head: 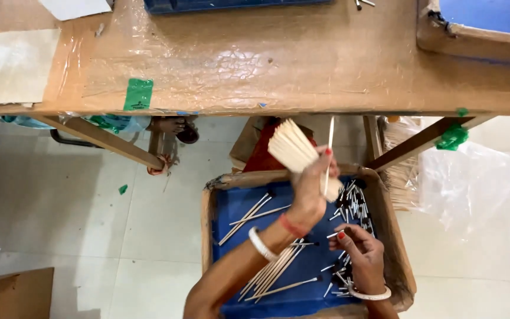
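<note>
My left hand [313, 188] is raised over a cardboard tray [209, 207] lined in blue. It grips a thick bundle of pale wooden sticks [290, 146] fanned toward the upper left, and a single thin stick [329, 155] stands upright between its fingers. My right hand [362, 253] rests low in the tray's right side, fingers down among a heap of small black and silver brush tips [352, 204]. A few finished sticks with dark tips [275, 272] lie on the blue lining beside my left forearm.
A brown table [278, 65] wrapped in clear film spans the top, with green tape [138, 94] at its edge and wooden legs below. A clear plastic bag [473, 183] and more pale sticks [398, 171] lie at right. White tiled floor [90, 207] at left.
</note>
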